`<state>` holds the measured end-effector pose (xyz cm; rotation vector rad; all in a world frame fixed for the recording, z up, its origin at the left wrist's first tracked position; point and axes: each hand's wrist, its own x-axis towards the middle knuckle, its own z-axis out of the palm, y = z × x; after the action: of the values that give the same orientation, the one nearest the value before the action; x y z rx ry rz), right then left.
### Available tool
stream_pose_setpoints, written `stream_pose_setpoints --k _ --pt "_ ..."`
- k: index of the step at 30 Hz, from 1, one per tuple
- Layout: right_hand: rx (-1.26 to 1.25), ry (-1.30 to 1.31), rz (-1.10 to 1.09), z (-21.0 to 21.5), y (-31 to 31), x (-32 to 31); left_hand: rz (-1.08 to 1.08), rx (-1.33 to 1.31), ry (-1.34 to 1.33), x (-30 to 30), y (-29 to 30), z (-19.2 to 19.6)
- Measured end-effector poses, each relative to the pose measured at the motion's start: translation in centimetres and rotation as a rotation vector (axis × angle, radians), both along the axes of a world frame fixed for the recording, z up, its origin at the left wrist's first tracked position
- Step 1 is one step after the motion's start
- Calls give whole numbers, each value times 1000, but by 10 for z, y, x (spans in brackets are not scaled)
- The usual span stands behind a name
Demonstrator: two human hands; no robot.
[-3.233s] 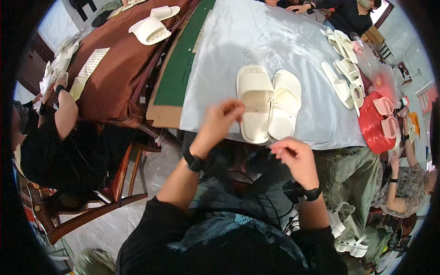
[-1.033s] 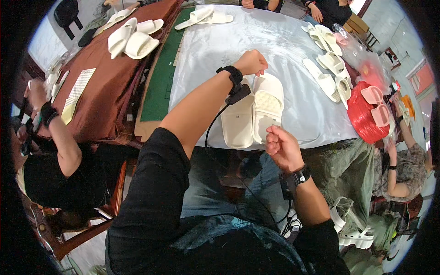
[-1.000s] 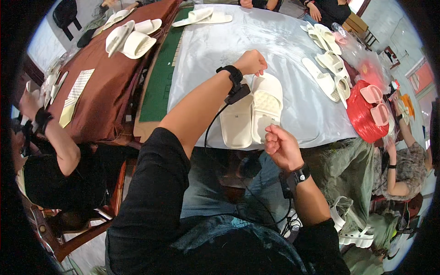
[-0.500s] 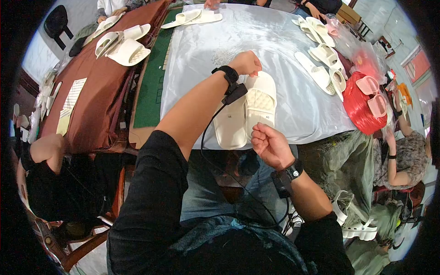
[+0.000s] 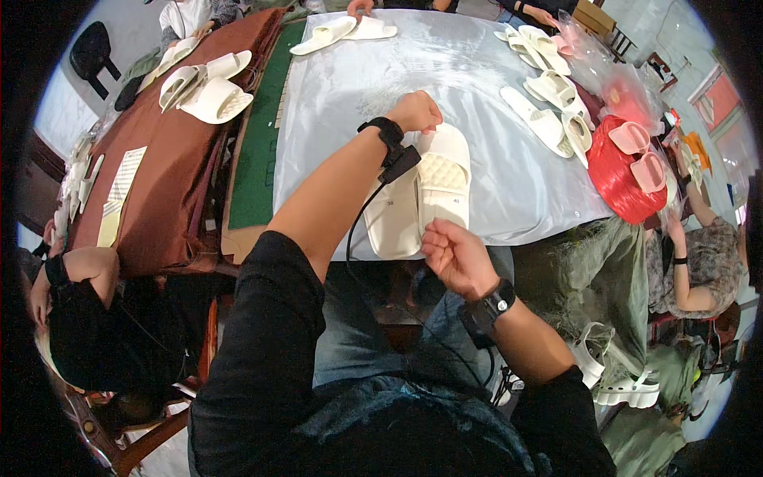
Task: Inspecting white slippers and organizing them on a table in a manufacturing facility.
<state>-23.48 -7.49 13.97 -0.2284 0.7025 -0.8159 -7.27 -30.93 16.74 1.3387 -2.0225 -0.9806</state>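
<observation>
A pair of cream slide slippers lies side by side in front of me, the left slipper (image 5: pixel 391 226) partly covered by my left wrist and its band. The right slipper (image 5: pixel 445 171) has a quilted strap. My left hand (image 5: pixel 416 111) is closed in a pinch by the toe of the right slipper. Close to that slipper's heel, my right hand (image 5: pixel 455 253) is curled shut with fingertips together. Whatever either hand pinches is too small to make out. Both wrists wear black bands with small devices, and a dark cable hangs from the left one.
Clear plastic sheeting (image 5: pixel 318 143) covers the table. More cream slippers (image 5: pixel 548 131) lie right, beside a red bundle (image 5: pixel 624 187) with pink slippers (image 5: pixel 648 172). On the left, a brown-covered table (image 5: pixel 159 183) bears slippers (image 5: pixel 214 99). At the far edge, another person's hand (image 5: pixel 360 6) touches slippers (image 5: pixel 343 33).
The view has shifted slightly. My hands stay closed near the same slipper's toe and heel. At the far edge, the slippers by the other person's hand have slid a little to the right.
</observation>
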Motion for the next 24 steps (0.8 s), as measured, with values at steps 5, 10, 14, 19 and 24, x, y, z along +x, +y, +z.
stream_pose_setpoints --k 5,10,14,19,24 --pt "-49 39 -102 -12 -53 -15 -40 11 46 2 0 -2" --pt "-133 205 -162 -13 -97 -16 -73 136 40 4 3 -3" --pt "-167 316 -131 -16 -106 -11 -129 301 91 10 -7 -7" --pt "-184 349 -159 -19 -109 -3 -190 94 -71 -4 -20 10" --pt "-202 390 -203 -22 -110 -2 -336 33 -220 -34 -16 28"
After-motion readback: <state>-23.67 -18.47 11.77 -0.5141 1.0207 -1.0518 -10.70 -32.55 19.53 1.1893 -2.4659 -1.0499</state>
